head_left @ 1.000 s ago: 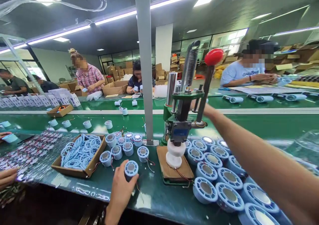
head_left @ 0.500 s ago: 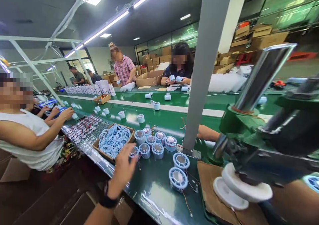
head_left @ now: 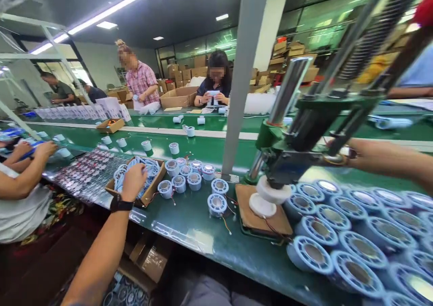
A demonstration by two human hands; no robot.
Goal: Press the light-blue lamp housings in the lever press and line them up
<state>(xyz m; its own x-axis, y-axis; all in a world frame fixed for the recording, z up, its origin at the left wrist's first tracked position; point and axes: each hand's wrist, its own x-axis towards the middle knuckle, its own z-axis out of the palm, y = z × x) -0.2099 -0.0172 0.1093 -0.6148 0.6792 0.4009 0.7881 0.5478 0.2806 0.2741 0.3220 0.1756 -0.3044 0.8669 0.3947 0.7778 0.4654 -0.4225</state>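
My left hand (head_left: pixel 134 179), with a dark band on its wrist, reaches into a cardboard box (head_left: pixel 149 201) of light-blue plastic rings (head_left: pixel 152 167). Its fingers are curled down among the rings, and whatever lies in them is hidden. At the right, a forearm (head_left: pixel 392 159) that appears to be my own stretches behind the hand press (head_left: pixel 294 166); the press and motion blur hide its fingers. Under the press's white round pad (head_left: pixel 274 192) lies a white disc (head_left: pixel 263 205) on a brown board. Two blue round housings (head_left: pixel 217 203) with wires stand between the box and the press.
Many blue housings (head_left: pixel 360 247) crowd the bench right of the press. Several more (head_left: pixel 179 183) are grouped beside the box, and white-blue cups (head_left: pixel 173 148) sit on the green belt. A grey post (head_left: pixel 238 71) rises behind. Other people (head_left: pixel 142 80) work across and at left.
My view has swung right and back, showing more housings. My left hand has moved from beside the box into it, its open fingers now curled. The right forearm shows farther right.
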